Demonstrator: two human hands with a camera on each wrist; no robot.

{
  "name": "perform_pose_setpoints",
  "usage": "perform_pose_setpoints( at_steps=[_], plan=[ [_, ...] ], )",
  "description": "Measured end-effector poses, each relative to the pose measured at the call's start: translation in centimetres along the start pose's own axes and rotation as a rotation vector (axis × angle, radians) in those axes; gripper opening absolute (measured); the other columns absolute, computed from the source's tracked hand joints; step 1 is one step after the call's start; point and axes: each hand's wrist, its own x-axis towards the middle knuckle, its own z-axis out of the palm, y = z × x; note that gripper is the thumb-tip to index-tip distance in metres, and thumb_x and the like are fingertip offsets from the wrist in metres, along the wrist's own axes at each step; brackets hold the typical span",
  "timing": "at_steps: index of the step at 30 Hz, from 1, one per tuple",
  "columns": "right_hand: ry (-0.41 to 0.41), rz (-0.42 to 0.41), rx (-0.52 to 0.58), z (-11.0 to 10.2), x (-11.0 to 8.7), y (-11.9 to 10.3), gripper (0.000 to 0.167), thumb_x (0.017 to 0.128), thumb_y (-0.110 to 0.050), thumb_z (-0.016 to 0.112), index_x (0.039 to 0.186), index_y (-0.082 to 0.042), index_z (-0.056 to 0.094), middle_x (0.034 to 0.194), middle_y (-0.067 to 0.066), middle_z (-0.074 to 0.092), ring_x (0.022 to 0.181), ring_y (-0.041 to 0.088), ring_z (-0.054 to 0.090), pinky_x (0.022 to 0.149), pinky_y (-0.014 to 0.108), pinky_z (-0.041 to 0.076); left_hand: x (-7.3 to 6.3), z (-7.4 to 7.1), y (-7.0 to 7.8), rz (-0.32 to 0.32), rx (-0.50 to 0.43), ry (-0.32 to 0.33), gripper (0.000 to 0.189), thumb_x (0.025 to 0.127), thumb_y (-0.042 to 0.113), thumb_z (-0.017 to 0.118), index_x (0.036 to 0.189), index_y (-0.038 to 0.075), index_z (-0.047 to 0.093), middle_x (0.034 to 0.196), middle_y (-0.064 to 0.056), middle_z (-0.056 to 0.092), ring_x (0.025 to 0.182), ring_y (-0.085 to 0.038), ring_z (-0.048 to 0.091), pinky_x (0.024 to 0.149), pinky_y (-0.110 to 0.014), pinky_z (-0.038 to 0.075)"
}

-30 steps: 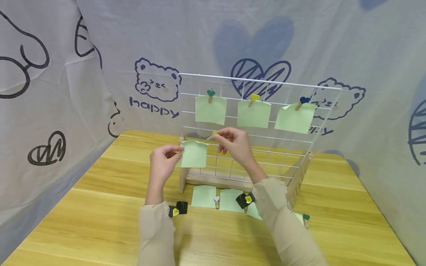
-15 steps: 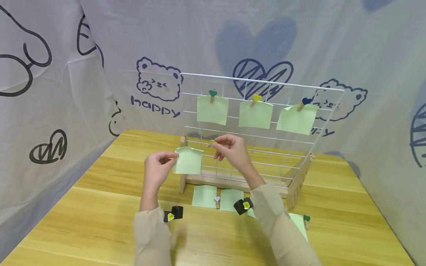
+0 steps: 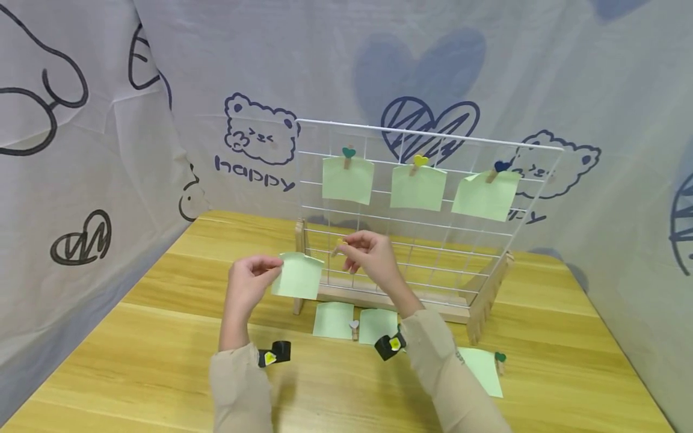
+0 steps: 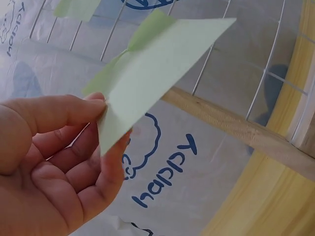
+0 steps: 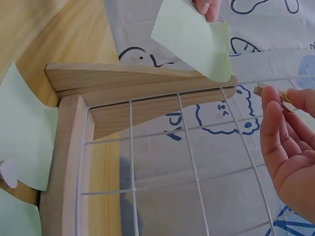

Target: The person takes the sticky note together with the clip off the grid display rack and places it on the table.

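Likely light and easily creased, the note (image 3: pixel 298 276) wants edge-holding: the left hand (image 3: pixel 247 279) pinches its side, the right hand (image 3: pixel 373 257) a peg (image 3: pixel 338 245).

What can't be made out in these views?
- Head: held yellow clip, partly hidden by the fingers of the right hand.
- Head: lower-right note, partly covered by the right sleeve.
- Head: print on that sleeve, illegibly small.
- Right wrist: left hand, cut off by the top edge.
- Left wrist: hanging note, cut off by the top edge.
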Motion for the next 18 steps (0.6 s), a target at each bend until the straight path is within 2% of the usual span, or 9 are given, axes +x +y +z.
perform_pose_setpoints(
  at_steps=[3, 9, 13, 18],
  plan=[
    [-0.01, 0.003, 0.006, 0.3, -0.1, 0.4, 0.021, 0.081, -0.002, 0.064, 0.093, 0.013, 0.058, 0.074, 0.012, 0.063, 0.05, 0.014, 0.057, 0.045, 0.024, 0.048, -0.1, -0.2, -0.2, -0.031, -0.024, -0.011, 0.015, 0.083, 0.001, 0.059, 0.094, -0.007, 0.063, 0.093, -0.015, 0.061, 0.075, -0.014, 0.055, 0.063, -0.021, 0.045],
    [-0.03, 0.006, 0.001, 0.8, -0.4, 1.1, 0.018, 0.082, -0.002, 0.062, 0.093, 0.011, 0.059, 0.074, 0.012, 0.064, 0.049, 0.015, 0.057, 0.045, 0.024, 0.048, -0.1, -0.5, -0.5, -0.085, -0.037, -0.039, 0.017, 0.083, -0.001, 0.058, 0.098, -0.009, 0.061, 0.098, -0.019, 0.058, 0.082, -0.022, 0.06, 0.065, -0.024, 0.049],
    [-0.043, 0.046, 0.004, 1.2, -0.5, 1.5, 0.019, 0.082, -0.003, 0.062, 0.095, 0.01, 0.058, 0.074, 0.012, 0.063, 0.05, 0.015, 0.057, 0.046, 0.026, 0.049, -0.1, -1.0, -0.8, -0.11, -0.024, -0.047, 0.018, 0.083, -0.002, 0.057, 0.099, -0.009, 0.06, 0.1, -0.019, 0.057, 0.084, -0.024, 0.059, 0.067, -0.025, 0.049],
    [-0.059, 0.038, 0.02, 1.5, -0.8, 2.2, 0.025, 0.083, -0.005, 0.062, 0.1, 0.011, 0.055, 0.078, 0.018, 0.063, 0.05, 0.015, 0.057, 0.046, 0.029, 0.05, -0.3, -1.5, -1.3, -0.123, -0.003, -0.042, 0.019, 0.082, -0.002, 0.057, 0.1, -0.008, 0.06, 0.1, -0.018, 0.057, 0.082, -0.022, 0.058, 0.065, -0.024, 0.048]
  ],
)
